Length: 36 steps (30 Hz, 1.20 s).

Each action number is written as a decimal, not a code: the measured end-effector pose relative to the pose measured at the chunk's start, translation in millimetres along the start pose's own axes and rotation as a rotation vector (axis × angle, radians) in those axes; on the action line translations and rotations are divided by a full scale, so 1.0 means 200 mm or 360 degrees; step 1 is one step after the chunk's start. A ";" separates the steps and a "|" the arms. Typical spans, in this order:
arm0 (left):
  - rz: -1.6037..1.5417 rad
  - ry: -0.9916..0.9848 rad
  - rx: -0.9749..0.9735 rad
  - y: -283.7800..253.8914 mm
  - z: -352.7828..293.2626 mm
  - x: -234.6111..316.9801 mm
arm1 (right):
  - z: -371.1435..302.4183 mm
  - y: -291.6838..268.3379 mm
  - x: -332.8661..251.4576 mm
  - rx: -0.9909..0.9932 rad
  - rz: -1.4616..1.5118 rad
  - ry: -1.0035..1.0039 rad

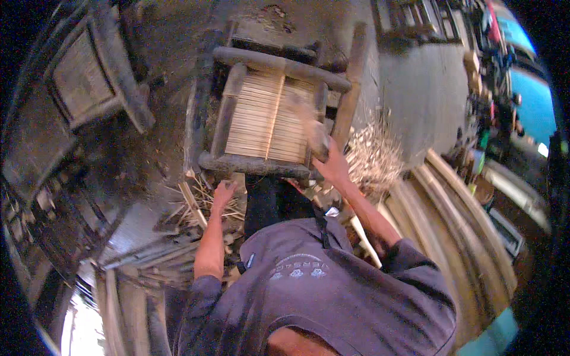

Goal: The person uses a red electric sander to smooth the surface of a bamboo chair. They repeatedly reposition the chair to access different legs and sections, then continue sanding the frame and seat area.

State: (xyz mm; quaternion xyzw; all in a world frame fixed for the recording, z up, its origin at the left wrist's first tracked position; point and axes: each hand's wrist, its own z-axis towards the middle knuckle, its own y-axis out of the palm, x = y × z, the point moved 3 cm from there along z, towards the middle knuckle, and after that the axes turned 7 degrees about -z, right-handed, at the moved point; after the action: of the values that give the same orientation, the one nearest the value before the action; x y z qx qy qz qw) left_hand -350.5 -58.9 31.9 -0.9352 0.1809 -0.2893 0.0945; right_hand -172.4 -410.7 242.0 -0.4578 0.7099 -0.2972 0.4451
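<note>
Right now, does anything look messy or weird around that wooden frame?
Yes: pale wood slivers lie heaped right of the wooden frame, and loose sticks are strewn by the left hand, pointing every which way, not stacked.

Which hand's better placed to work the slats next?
Right, likely: the right hand grips a motion-blurred tool that already reaches over the slats. The left hand is lower, just below the bottom bar and beside loose sticks; its grip is unclear.
</note>
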 end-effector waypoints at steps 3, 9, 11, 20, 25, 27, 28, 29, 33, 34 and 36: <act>0.0554 0.0026 -0.0408 -0.17 0.09 -0.05 | -0.38 0.08 0.43 0.0152 0.0102 0.0884; 0.1356 0.0274 -0.1307 -0.13 0.23 0.36 | -0.92 0.28 0.75 0.0421 0.0458 0.1681; 0.1335 0.0196 -0.1394 0.01 0.24 0.67 | -1.09 0.49 0.81 0.0341 0.0403 0.1903; 0.0863 0.1279 -0.0932 1.19 0.23 1.48 | -1.51 1.27 0.84 0.0095 0.1080 0.2343; 0.0396 0.1221 -0.0409 1.62 0.39 1.57 | -1.47 1.72 1.04 -0.0390 0.1428 0.2375; 0.0140 0.0888 -0.0229 1.69 0.59 1.47 | -1.48 1.95 1.06 -0.0268 0.1574 0.2436; 0.0125 0.0905 -0.0072 1.77 0.54 1.44 | -1.50 2.18 1.06 -0.0111 0.1568 0.2539; 0.0102 0.0944 0.0087 1.82 0.46 1.46 | -1.49 2.36 1.06 0.0060 0.1558 0.2630; -0.0006 0.0967 -0.0145 1.82 0.47 1.43 | -1.43 2.77 0.88 0.0123 0.1778 0.2741; 0.0048 0.0934 -0.0163 1.81 0.47 1.45 | -1.42 2.87 0.84 0.0163 0.1831 0.2738; 0.0222 0.0981 -0.0306 1.79 0.47 1.46 | -1.40 3.06 0.68 0.0078 0.1935 0.2717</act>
State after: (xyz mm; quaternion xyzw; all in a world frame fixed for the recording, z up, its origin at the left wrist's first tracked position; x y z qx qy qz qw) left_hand -174.7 -494.1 2.6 -0.7936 0.2911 -0.5332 -0.0339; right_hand -685.9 -283.4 -194.0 0.3470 0.8924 -0.2622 -0.1201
